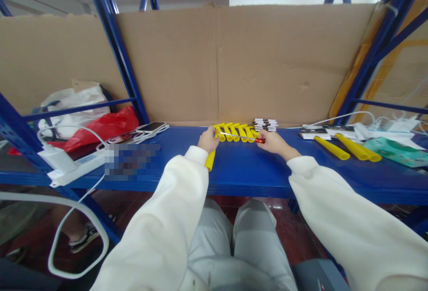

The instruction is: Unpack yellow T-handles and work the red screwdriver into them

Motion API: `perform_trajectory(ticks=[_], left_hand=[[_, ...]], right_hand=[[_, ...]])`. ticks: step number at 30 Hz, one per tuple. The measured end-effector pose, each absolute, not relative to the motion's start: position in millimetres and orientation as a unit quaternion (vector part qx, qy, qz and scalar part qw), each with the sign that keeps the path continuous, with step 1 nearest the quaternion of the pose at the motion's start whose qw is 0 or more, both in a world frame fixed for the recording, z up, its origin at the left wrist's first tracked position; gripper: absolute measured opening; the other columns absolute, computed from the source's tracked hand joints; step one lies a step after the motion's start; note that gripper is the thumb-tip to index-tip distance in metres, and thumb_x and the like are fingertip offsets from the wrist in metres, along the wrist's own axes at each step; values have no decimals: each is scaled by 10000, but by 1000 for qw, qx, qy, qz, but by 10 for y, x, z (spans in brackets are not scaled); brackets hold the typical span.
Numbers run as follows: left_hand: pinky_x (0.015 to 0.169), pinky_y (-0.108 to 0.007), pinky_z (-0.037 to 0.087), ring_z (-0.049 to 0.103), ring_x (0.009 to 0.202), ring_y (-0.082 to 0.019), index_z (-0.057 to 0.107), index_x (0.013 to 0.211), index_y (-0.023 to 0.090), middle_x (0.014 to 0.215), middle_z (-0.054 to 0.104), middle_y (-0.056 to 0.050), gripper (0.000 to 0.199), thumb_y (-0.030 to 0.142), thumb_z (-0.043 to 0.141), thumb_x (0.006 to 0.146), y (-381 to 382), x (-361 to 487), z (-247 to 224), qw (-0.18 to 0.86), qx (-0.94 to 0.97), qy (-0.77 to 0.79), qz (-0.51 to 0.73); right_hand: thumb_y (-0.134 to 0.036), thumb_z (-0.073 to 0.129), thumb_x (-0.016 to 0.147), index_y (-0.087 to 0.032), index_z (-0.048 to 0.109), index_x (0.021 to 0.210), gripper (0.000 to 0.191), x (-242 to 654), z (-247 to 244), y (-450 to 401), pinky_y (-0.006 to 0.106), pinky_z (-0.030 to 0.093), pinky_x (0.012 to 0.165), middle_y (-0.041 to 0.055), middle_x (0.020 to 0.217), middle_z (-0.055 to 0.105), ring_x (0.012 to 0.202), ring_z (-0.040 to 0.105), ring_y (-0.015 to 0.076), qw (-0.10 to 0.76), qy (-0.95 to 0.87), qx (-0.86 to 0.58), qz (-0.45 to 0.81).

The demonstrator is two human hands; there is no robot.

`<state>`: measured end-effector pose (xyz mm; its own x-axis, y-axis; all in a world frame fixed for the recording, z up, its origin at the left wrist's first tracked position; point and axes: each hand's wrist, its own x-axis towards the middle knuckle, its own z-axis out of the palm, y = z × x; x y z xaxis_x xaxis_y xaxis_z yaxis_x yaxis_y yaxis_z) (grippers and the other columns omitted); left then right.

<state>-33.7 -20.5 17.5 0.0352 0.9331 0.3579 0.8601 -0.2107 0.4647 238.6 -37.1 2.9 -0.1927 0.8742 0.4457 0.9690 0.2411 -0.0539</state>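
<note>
My left hand is closed around a yellow tube, whose lower end sticks out below the fingers toward the table's front edge. My right hand grips the red handle of a screwdriver. Its thin metal shaft points left, and the tip reaches the top of the tube at my left fingers. Just behind the shaft, several yellow tubes lie slanted side by side in a row. Beside that row, at its right end, sits a stack of small white and black packs.
The blue table has a cardboard wall behind it. More yellow tubes and a green packet lie at the right. On the left are a white power strip, a phone, cables and a red bag.
</note>
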Motion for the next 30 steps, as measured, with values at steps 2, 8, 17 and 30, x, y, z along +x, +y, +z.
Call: perform_trajectory(ticks=[2,8,17,30], left_hand=[[890,-300,529,765,897,-232,587,1145,203,1036,776,-94,252,187,632,898,-200,-341,172,59,718,624,302],[869,-288,538,764,899,-228,582,1149,191,1078,767,-110,260,198,636,895,-191,-343,162,57,723,621,299],[888,-301,540,760,924,-229,583,1159,185,1108,764,-112,270,194,639,896,-189,-343,162,56,735,609,294],[893,-294,541,759,938,-226,600,1150,189,1032,779,-87,274,174,653,881,-223,-330,194,56,730,613,298]], right_hand=[[-258,598,819,-205,662,967,170,2385,33,-374,288,416,687,84,885,763,758,677,230,199,-764,-600,-126],[-271,580,821,-206,657,845,104,2363,78,-400,294,408,705,90,883,761,804,677,233,172,-772,-592,-155],[-256,587,834,-194,656,981,174,2363,66,-403,290,382,651,100,876,759,751,664,234,155,-750,-628,-137],[-248,613,800,-206,635,904,114,2358,77,-407,287,352,627,80,828,736,723,645,223,156,-764,-610,-143]])
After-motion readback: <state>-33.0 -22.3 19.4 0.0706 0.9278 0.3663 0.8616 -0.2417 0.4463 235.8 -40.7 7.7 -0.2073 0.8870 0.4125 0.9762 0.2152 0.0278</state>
